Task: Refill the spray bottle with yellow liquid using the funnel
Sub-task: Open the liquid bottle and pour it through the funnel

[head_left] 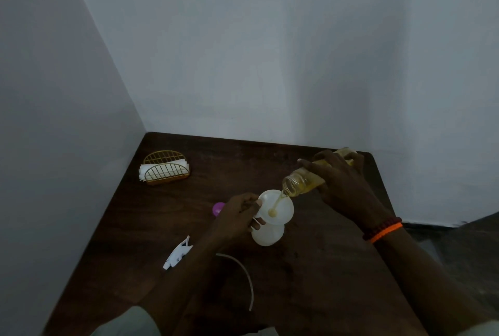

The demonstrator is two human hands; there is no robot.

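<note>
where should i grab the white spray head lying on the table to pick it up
Grip the spray head across its narrow body, coming from above. It lies flat on the table, left of the left hand, its dip tube curving away, so either long side is open.

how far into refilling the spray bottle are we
Done: the spray head is off and lies on the table, and the funnel sits in the spray bottle.
In hand: the left hand steadies the funnel while the right hand pours yellow liquid from the tilted bottle.
Left: finish pouring, remove funnel, refit spray head.
</note>
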